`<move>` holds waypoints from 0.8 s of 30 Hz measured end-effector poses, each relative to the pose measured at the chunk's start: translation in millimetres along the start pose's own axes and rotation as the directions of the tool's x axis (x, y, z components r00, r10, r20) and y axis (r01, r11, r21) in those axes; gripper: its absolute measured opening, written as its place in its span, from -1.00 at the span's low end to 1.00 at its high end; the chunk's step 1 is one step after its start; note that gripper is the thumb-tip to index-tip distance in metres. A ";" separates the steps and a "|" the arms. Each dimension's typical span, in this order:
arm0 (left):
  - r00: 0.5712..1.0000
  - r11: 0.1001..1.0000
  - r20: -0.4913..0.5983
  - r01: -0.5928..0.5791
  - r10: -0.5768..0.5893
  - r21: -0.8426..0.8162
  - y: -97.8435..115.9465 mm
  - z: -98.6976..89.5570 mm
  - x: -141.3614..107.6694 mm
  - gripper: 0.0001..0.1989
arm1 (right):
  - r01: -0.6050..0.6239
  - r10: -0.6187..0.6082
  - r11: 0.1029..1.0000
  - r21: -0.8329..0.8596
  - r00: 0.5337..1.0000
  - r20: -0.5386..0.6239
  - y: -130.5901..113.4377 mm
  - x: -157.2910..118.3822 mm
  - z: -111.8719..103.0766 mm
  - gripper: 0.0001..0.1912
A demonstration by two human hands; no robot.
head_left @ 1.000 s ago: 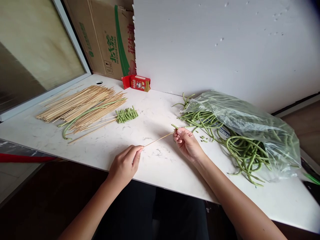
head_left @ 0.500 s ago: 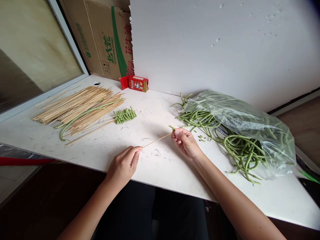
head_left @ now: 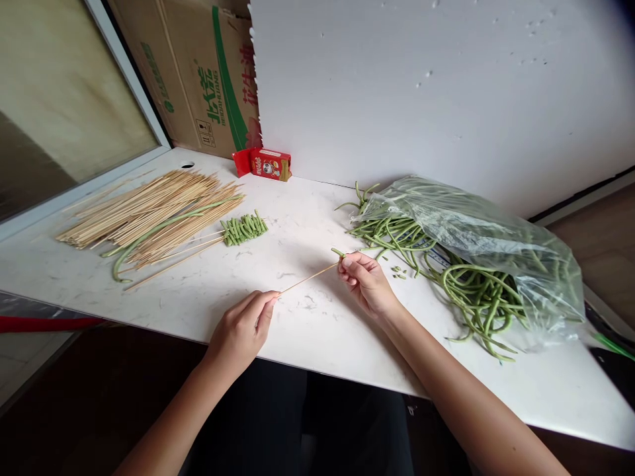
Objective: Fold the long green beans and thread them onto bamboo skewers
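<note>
My left hand point(head_left: 243, 327) is closed on the near end of a thin bamboo skewer point(head_left: 308, 277), which slants up to the right. At its far end, my right hand point(head_left: 366, 281) pinches a green bean point(head_left: 338, 252), whose tip sticks out past the fingers. Whether the skewer pierces the bean is hidden by those fingers. Left of the hands lie skewers threaded with short bean pieces point(head_left: 244, 229). Behind them spreads a big pile of bare skewers point(head_left: 149, 208), with one long bean point(head_left: 159, 231) draped across it.
A clear plastic bag point(head_left: 476, 225) spills long green beans point(head_left: 476, 294) on the right of the white table point(head_left: 317, 350). Small bean bits point(head_left: 398, 272) lie near my right wrist. A red box point(head_left: 270, 164) stands at the back, before a carton point(head_left: 198, 79).
Both hands keep the same hold on skewer and bean. The whole view has shifted slightly, so things appear a little farther left.
</note>
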State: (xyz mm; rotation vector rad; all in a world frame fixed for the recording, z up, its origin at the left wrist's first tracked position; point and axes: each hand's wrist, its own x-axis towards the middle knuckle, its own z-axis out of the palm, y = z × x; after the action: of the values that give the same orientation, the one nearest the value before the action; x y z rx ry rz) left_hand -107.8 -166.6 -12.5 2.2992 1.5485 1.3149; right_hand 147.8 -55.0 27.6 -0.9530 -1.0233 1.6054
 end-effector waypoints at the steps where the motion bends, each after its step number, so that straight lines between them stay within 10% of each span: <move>1: 1.000 1.000 0.005 0.002 -0.002 -0.002 -0.3 0.1 -0.3 -0.82 | 0.001 -0.001 1.000 -0.006 1.000 0.002 0.1 -0.1 -0.2 -0.62; 24: 1.000 0.999 0.027 0.015 -0.014 -0.035 -1.4 1.4 -1.7 -0.79 | 0.035 -0.035 0.999 -0.029 0.999 0.012 2.4 -0.6 -1.7 -0.65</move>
State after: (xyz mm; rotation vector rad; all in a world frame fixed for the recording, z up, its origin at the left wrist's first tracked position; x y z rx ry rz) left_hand -108.1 -166.7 -15.1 2.2704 1.5187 1.2927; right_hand 148.7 -55.7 24.9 -0.9414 -1.0686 1.5724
